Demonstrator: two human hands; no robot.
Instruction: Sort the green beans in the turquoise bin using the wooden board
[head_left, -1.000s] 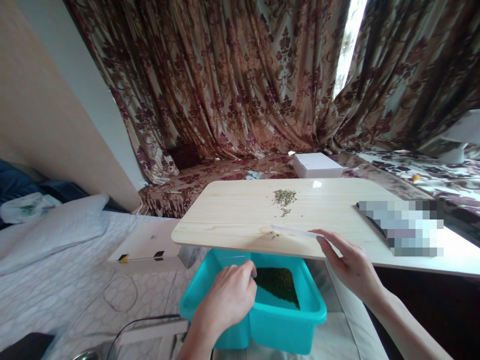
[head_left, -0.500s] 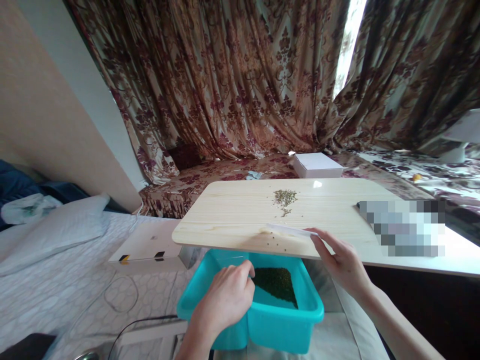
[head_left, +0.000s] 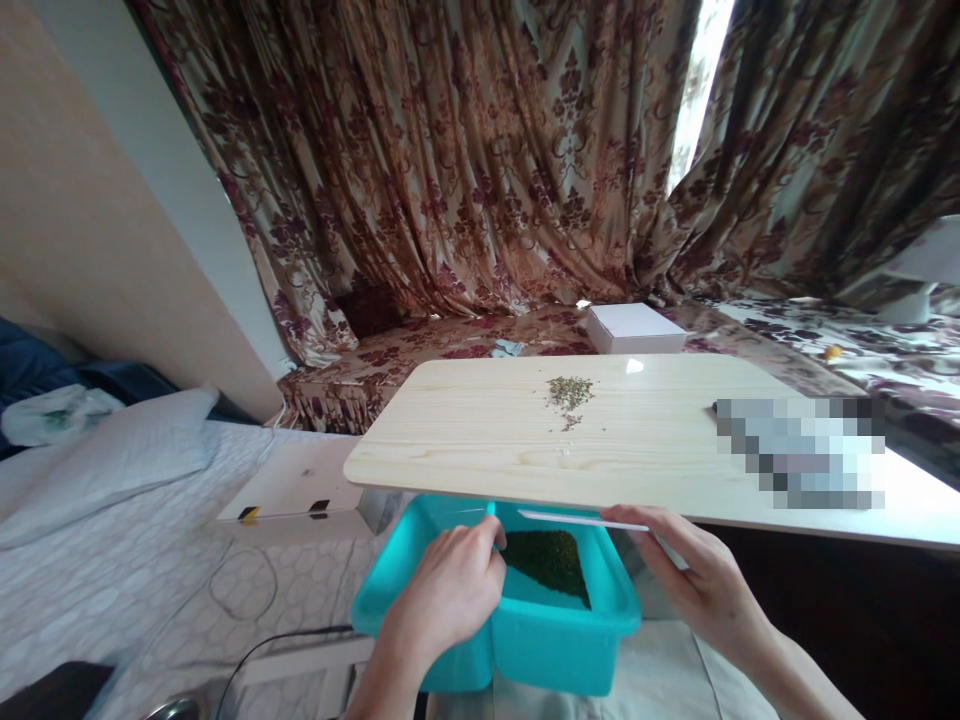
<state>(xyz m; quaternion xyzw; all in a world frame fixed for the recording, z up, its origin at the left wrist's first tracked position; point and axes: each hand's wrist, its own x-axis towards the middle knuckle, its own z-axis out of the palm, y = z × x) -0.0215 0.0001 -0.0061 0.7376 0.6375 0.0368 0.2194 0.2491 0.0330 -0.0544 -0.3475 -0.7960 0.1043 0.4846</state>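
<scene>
My left hand [head_left: 454,580] is closed on the middle divider of a teal two-compartment plastic bin [head_left: 559,645]. Dark green dried bits, like herb or seeds [head_left: 551,562], lie heaped in the bin's right compartment. A thin white card [head_left: 570,518] is pinched in my right hand [head_left: 697,570]; it extends left over the back of that compartment, just below the front edge of a light wooden tabletop [head_left: 465,425]. On this top lies a small scattered pile of similar greenish bits [head_left: 570,392], with a few pale specks nearer the front.
A blurred-out flat item [head_left: 802,455] rests on the tabletop's right side. Behind the table is a white box [head_left: 636,328] on a patterned surface, before heavy curtains [head_left: 495,150]. To the left, a bed [head_left: 135,490] carries a pillow, a flat white box [head_left: 300,480] and cables.
My right hand has drawn the card toward me, off the tabletop's front edge and over the bin. Loose bits near that edge are gone. My left hand keeps its hold.
</scene>
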